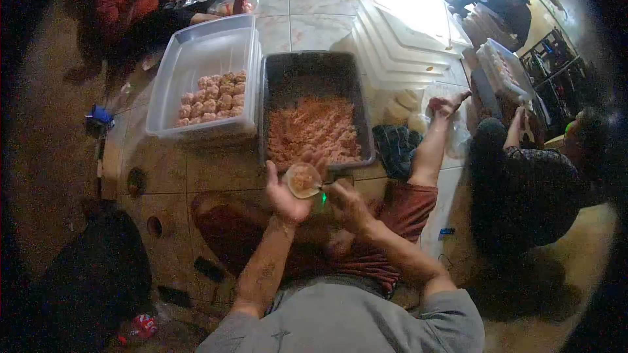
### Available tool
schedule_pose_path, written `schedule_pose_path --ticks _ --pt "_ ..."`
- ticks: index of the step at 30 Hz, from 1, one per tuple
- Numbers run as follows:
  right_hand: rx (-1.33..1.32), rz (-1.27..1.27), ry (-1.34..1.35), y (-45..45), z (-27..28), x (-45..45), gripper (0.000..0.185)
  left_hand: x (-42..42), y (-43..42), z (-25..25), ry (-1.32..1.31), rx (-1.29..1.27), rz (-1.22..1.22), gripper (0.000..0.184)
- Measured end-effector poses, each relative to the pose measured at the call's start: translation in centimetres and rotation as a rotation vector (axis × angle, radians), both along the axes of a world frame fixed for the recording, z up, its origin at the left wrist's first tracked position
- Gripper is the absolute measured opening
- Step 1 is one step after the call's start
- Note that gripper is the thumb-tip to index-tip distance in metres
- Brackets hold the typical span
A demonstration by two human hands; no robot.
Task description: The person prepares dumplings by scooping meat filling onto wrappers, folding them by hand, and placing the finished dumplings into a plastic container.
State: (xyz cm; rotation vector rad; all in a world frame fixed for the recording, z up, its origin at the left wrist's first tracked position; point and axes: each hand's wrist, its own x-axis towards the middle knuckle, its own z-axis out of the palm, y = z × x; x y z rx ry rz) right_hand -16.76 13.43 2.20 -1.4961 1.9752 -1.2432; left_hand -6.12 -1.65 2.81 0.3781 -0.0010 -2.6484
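Note:
On the palm of my left hand (288, 200) lies a round, pale wrapper (302, 180) with a dab of pinkish filling in its middle; the fingers are spread beneath it. My right hand (348, 205) is closed round the handle of a thin utensil (320, 187), whose tip reaches the wrapper's right edge. Just beyond both hands stands a dark rectangular tub (307, 60) holding orange-pink ground filling (314, 129). Left of it, a clear plastic container (171, 85) holds several rows of shaped pieces (212, 101) at its near right part.
Stacked translucent trays (399, 46) stand at the back right. A dark cloth (394, 147) lies right of the tub. One person (127, 6) sits at the upper left, another (536, 183) at the right, a third (500, 6) farther back. A white tray (504, 68) is near them.

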Motion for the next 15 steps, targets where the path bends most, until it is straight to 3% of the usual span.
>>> schedule_pose_path --ticks 2,5,6,7,8,10,13,15 --pt "0.089 0.037 0.032 1.3 3.6 -0.4 0.033 1.3 -0.1 -1.5 -0.005 0.069 0.04 0.086" --pt "0.169 0.083 0.115 2.5 4.8 -3.5 0.032 3.0 -0.2 -4.2 -0.023 0.007 0.064 0.08" --pt "0.162 0.088 0.173 2.3 5.0 -4.7 0.03 2.9 0.2 -1.4 -0.149 0.066 0.13 0.076" --pt "0.114 0.041 0.241 1.0 7.6 -5.6 0.022 3.2 0.0 -2.3 -0.145 0.075 0.126 0.076" --pt "0.354 -0.012 0.373 -0.1 9.3 -7.0 0.019 3.8 -0.4 -3.9 -0.026 0.088 0.027 0.074" --pt "0.39 -0.182 0.811 -2.5 8.5 -9.5 0.016 4.4 -0.4 -6.9 0.101 0.098 -0.076 0.073" --pt "0.512 -0.167 0.999 -6.3 4.2 -13.1 0.017 4.5 0.8 -8.0 0.051 0.212 -0.225 0.072" --pt "0.568 -0.086 1.087 -7.5 0.0 -14.7 0.017 4.3 2.1 -4.7 -0.223 -0.051 -0.237 0.072"
